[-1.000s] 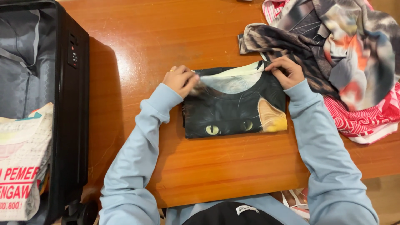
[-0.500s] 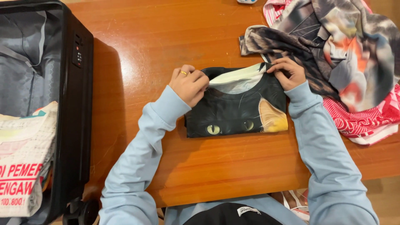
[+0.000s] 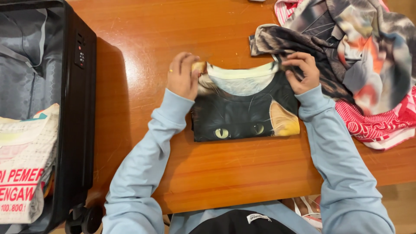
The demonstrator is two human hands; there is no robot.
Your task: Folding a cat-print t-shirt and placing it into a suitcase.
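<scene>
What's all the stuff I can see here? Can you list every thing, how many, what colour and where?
Folded cat-print garment: one, black with yellow-green eyes and an orange patch, middle of the table.
Table: one, reddish-brown wood, under everything.
Pile of loose clothes: one heap, grey, brown, orange and red-and-white, far right of the table.
Suitcase: one, black, open, grey lining, at the left.
Folded cloth: one, white with red print, inside the suitcase.
Left hand: light blue sleeve, ring, gripping the garment's far left corner.
Right hand: light blue sleeve, gripping its far right corner.
</scene>
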